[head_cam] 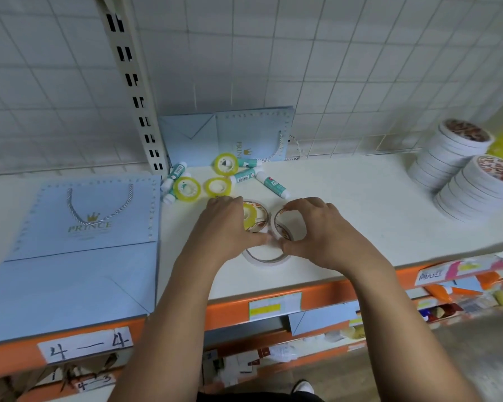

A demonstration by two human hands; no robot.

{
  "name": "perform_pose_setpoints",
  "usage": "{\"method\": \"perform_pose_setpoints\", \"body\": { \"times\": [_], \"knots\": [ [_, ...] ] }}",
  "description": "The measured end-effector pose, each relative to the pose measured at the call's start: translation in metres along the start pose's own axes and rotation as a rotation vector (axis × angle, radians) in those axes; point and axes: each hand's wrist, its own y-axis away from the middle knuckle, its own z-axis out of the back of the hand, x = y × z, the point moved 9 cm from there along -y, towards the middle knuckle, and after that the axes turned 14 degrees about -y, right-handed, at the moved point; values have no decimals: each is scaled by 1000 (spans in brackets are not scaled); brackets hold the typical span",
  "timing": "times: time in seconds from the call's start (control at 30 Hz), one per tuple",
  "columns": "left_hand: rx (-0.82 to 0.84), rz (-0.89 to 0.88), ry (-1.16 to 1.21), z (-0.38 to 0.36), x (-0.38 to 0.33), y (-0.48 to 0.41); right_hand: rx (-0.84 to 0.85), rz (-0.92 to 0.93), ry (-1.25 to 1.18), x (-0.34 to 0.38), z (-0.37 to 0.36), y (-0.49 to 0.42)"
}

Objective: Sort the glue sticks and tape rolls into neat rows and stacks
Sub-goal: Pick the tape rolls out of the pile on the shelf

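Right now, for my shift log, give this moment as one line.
left hand: grips left tape roll | right hand: grips right tape roll | glue sticks, yellow tape rolls: loose behind

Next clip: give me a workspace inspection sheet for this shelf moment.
Surface: white shelf board, flat.
Job's things: teal-and-white glue sticks scattered with yellow translucent tape rolls; thin white tape ring lying flat; stacked white tape rolls at right.
Clutter: pale blue paper bags.
Grippers: left hand grips patterned-core tape roll; right hand grips white tape roll.
Cables: nothing seen.
Surroundings: white wire grid, orange shelf edge.
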Motion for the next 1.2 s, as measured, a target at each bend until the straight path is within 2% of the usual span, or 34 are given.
{"method": "perform_pose_setpoints", "body": {
  "times": [0.17,0.37,0.53,0.77,0.97,1.2],
  "knots": [
    [-78,21,-43,14,-1,-1,8,7,-19,-1,3,1],
    [-169,-71,-34,41,-38,-13,-13,-35,-23,-17,46,5],
    [-105,-151,61,44,-97,-29,-92,-51,-5,-49,105,10],
    [-98,-220,27,52,-196,-61,-166,-42,17,-117,186,23],
    [-68,-224,11,44,-286,-83,-213,-47,44,-187,257,32],
    [-103,-172,46,34,-349,-98,-200,-5,22,-246,285,26]
  ]
}}
